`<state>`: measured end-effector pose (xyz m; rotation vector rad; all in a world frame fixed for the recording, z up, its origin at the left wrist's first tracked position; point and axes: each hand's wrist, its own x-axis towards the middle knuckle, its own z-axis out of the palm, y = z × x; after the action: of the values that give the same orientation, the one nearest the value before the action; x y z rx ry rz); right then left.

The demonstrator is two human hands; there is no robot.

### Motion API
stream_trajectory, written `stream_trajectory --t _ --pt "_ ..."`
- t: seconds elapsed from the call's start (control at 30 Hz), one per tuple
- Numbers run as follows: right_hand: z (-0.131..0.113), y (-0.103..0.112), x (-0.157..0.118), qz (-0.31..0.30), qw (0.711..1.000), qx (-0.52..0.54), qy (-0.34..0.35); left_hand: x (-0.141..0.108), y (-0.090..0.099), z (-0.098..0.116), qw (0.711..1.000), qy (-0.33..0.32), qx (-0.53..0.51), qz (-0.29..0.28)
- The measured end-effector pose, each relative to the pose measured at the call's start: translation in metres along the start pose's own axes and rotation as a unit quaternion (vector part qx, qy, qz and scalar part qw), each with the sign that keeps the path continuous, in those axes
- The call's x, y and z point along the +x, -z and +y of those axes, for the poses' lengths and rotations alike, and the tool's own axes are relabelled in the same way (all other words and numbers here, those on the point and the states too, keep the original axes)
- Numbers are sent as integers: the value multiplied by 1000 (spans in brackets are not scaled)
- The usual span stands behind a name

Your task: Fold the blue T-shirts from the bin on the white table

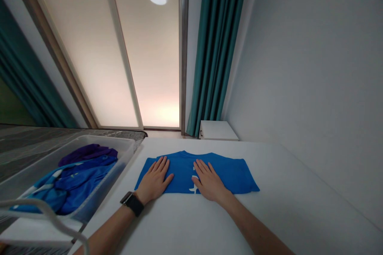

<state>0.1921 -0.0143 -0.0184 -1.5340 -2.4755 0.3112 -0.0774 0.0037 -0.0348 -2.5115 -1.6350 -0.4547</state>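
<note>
A blue shirt (239,175) with a small white print lies folded into a wide, low shape on the white table (179,227). My left hand (154,179) rests flat on its left part, fingers spread, with a dark watch on the wrist. Near the shirt's middle, my right hand (208,180) lies flat beside the white print and covers part of it. Neither hand grips the cloth. The collar edge is at the far side, and the sleeves reach out left and right.
Left of the table stands a translucent plastic bin (128,147) holding blue and purple clothes (86,179). A pale cable (50,215) curves across the lower left. A white cabinet (220,129) stands beyond the table, and a wall runs along the right.
</note>
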Motion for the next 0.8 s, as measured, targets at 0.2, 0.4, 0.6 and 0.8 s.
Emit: stream_trajectory --t 0.2,0.4,0.6,0.8 --pt "15 8 -21 9 1000 -13 -11 6 10 3 1000 3 -13 -19" --pt "48 17 -41 75 997 -14 -20 31 6 52 996 -74 -46 -32" --pt "104 28 -68 186 975 26 -115 68 3 109 986 -139 -88 -32" --pt "145 21 -97 249 951 77 -164 103 5 157 974 -200 -99 -46"
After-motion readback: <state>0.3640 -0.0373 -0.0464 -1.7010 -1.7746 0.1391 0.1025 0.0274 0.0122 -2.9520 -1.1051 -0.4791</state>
